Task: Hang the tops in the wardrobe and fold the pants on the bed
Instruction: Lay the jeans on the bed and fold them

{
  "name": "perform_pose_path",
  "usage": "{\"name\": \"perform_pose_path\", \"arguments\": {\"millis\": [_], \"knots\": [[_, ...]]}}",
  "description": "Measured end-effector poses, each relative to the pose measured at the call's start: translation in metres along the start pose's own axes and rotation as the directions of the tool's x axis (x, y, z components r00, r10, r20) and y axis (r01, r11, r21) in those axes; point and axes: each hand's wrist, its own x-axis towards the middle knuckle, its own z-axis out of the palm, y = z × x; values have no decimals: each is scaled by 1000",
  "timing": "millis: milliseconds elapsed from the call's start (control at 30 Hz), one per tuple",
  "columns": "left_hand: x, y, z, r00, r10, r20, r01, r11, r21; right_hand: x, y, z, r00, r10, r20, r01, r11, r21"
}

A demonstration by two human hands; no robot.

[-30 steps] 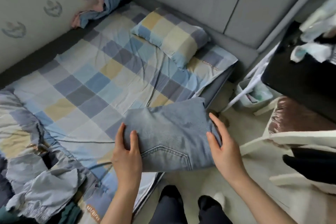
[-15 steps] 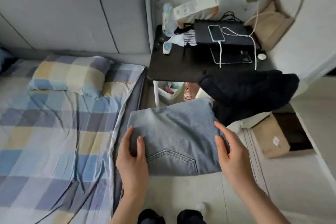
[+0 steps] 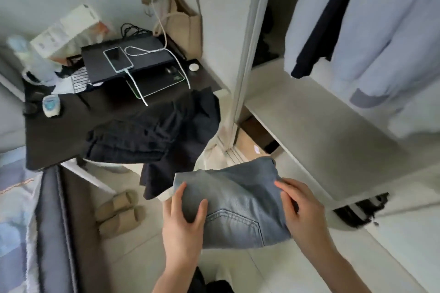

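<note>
We have swung from the bed to the wardrobe (image 3: 316,126), the folded jeans (image 3: 235,204) carried along. Our left hand (image 3: 184,226) and right hand (image 3: 301,211) grip them from either side, fingers on top. The folding looks done; next we must set them flat on the shelf (image 3: 309,126) just ahead.

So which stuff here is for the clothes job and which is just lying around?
For the job: folded jeans held by left hand and right hand; black clothes; wardrobe shelf; hanging tops.
Lying about: phone, slippers, tote bag.
</note>
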Motion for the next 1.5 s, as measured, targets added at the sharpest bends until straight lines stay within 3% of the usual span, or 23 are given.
{"name": "perform_pose_path", "arguments": {"millis": [133, 300, 467, 600, 700, 867, 967, 1033, 1067, 1133, 1167, 1267, 1367, 1433, 1500], "knots": [[31, 14, 44, 979, 70, 191, -80, 996, 45, 0, 22, -15, 975, 213, -59, -215, 975, -48], [81, 27, 86, 921, 156, 356, -191, 979, 65, 17, 36, -12, 888, 452, -87, -459, 883, -96], [146, 49, 139, 786, 282, 550, -358, 933, 34, 45, 55, 3, 782, 549, -296, -596, 798, -94], [187, 74, 198, 689, 341, 639, -441, 897, -4, 81, 81, 1, 720, 551, -422, -622, 782, -42], [214, 103, 267, 621, 396, 677, -472, 878, -81, 123, 118, -12, 632, 571, -523, -652, 757, 39], [248, 142, 388, 484, 565, 668, -540, 794, -281, 179, 197, -19, 492, 425, -760, -593, 802, 64], [260, 133, 460, 397, 607, 689, -639, 721, -267, 190, 269, -7, 447, 355, -821, -608, 794, 12], [263, 112, 491, 332, 474, 815, -713, 692, -112, 186, 312, 8, 478, 470, -742, -708, 706, -8], [263, 97, 503, 301, 346, 888, -769, 639, 12, 182, 328, 17, 508, 600, -618, -797, 599, -74], [259, 60, 515, 249, 88, 965, -870, 458, 183, 166, 356, 43, 465, 816, -343, -860, 325, -394], [254, 41, 516, 230, 24, 973, -893, 401, 201, 157, 365, 54, 464, 838, -288, -807, 265, -528], [247, 5, 510, 227, 67, 971, -936, 290, 199, 142, 366, 73, 575, 780, -247, -676, 283, -681], [253, 1, 515, 213, 208, 955, -973, 138, 186, 140, 367, 70, 591, 762, -263, -646, 252, -721], [257, 8, 524, 112, 315, 942, -994, 25, 109, 147, 368, 65, 661, 711, -240, -565, 262, -782], [253, 8, 535, -71, 309, 949, -995, -91, -45, 155, 370, 66, 763, 609, -219, -486, 315, -815]]}}
